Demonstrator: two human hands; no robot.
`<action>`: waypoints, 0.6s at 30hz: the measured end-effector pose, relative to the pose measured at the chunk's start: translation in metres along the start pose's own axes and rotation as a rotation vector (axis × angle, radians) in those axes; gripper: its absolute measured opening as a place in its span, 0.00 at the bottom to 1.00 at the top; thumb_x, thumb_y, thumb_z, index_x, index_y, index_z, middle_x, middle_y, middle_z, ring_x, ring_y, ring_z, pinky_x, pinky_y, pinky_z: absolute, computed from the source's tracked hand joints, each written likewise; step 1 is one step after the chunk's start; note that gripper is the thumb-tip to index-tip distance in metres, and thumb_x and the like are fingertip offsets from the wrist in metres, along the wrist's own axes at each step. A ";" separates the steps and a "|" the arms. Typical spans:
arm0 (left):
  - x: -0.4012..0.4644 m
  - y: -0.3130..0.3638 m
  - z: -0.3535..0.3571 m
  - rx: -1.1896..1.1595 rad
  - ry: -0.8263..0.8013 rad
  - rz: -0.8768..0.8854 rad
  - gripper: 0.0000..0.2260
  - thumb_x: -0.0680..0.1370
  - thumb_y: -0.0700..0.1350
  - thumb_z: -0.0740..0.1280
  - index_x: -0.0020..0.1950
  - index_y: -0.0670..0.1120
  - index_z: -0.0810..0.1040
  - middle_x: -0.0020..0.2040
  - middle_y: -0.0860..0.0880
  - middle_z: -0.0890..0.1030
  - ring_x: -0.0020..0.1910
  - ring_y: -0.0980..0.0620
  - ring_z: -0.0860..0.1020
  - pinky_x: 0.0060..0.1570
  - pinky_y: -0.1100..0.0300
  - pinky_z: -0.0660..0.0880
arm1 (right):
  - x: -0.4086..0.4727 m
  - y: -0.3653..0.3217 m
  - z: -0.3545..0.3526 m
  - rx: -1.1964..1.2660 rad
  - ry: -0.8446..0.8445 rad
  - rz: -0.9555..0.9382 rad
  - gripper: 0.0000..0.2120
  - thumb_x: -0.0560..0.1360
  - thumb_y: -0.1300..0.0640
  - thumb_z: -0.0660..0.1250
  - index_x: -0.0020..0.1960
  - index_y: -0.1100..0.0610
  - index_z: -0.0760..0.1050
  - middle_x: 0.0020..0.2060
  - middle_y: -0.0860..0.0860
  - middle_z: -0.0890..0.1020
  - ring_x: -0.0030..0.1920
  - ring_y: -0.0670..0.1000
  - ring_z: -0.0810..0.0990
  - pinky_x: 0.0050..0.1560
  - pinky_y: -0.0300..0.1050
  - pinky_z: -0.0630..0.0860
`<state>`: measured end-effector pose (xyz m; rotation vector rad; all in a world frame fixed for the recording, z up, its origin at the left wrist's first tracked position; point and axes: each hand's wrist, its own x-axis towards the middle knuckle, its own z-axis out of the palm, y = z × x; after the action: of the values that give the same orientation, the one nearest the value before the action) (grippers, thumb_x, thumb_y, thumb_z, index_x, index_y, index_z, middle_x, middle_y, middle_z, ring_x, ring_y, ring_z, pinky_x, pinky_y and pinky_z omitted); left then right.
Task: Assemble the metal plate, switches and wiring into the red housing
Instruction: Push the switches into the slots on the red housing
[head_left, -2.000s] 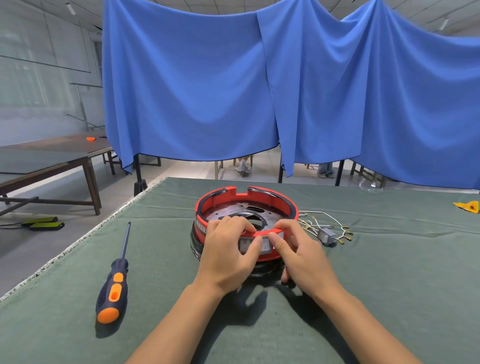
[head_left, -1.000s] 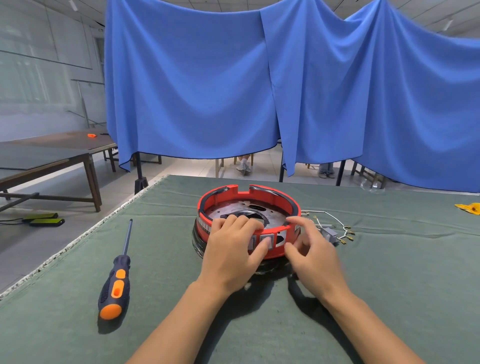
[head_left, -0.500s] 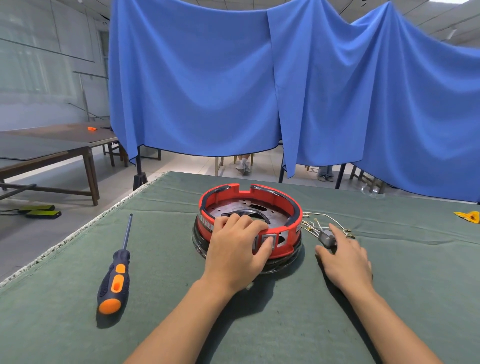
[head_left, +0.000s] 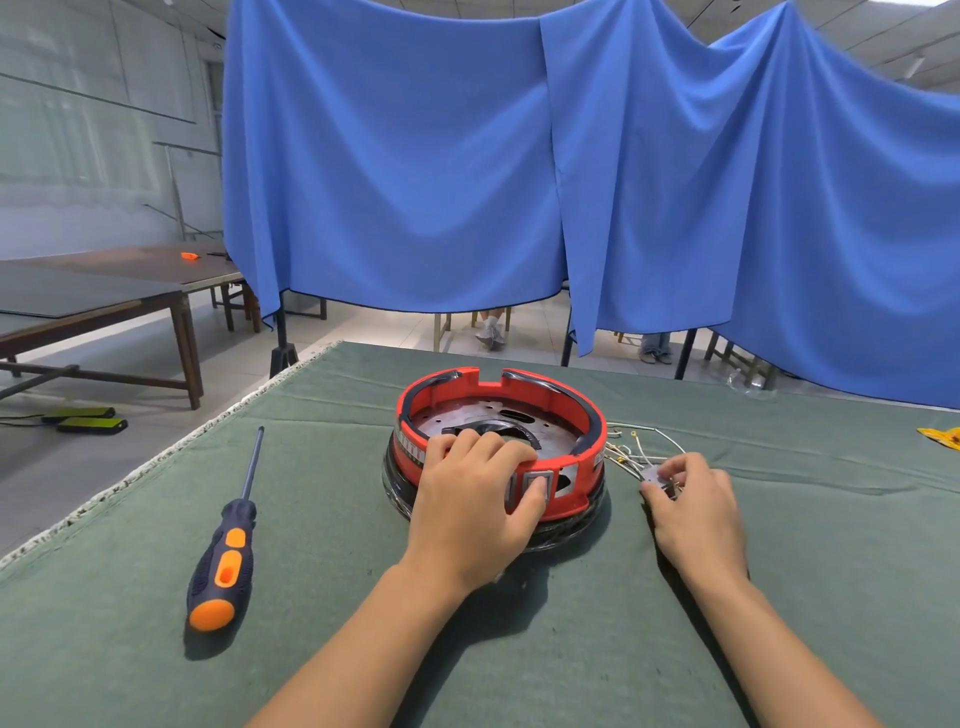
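— Left side?
— Screwdriver (head_left: 224, 540) is lying idle on the green mat (head_left: 779, 649). Left hand (head_left: 470, 512) is gripping the red housing (head_left: 501, 452) at its near rim (metal plate (head_left: 498, 423) sitting inside).
— Right?
— Right hand (head_left: 693, 506) is pinching the small grey switch (head_left: 653, 475), its wiring (head_left: 631, 444) trailing just beside the housing.

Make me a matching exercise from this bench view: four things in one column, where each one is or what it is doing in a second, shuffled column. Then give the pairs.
Things
1. screwdriver
2. left hand
3. right hand
4. metal plate

Places or states
A. pinches the small grey switch with its wiring, right of the housing
B. lies inside the red housing
C. grips the housing's near rim
D. lies untouched on the green cloth, left of the housing

Pairs: 1-D, 2-C, 3-A, 4-B
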<state>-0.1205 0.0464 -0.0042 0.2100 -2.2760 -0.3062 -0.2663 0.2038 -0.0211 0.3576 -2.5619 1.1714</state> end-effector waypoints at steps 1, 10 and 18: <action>0.000 0.000 0.000 0.000 -0.001 -0.002 0.16 0.74 0.57 0.59 0.50 0.51 0.81 0.46 0.55 0.82 0.48 0.52 0.77 0.54 0.57 0.64 | 0.000 0.001 0.001 0.014 -0.002 0.002 0.05 0.76 0.54 0.67 0.50 0.53 0.72 0.54 0.56 0.74 0.47 0.55 0.74 0.45 0.47 0.69; -0.001 0.000 0.001 0.034 0.004 0.007 0.16 0.75 0.56 0.58 0.52 0.52 0.82 0.44 0.54 0.82 0.46 0.50 0.77 0.54 0.55 0.65 | -0.005 -0.005 0.001 0.359 -0.171 0.013 0.15 0.75 0.64 0.68 0.61 0.60 0.78 0.54 0.57 0.81 0.52 0.56 0.80 0.55 0.52 0.77; -0.001 0.009 0.002 0.097 0.021 -0.006 0.14 0.74 0.53 0.60 0.47 0.49 0.82 0.44 0.51 0.81 0.47 0.48 0.78 0.59 0.53 0.64 | -0.028 -0.016 -0.026 1.104 -0.458 0.326 0.10 0.76 0.66 0.64 0.54 0.57 0.78 0.40 0.54 0.85 0.35 0.50 0.84 0.33 0.39 0.80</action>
<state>-0.1217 0.0556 -0.0041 0.2686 -2.2720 -0.1962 -0.2302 0.2164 -0.0044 0.4711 -2.0419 2.8477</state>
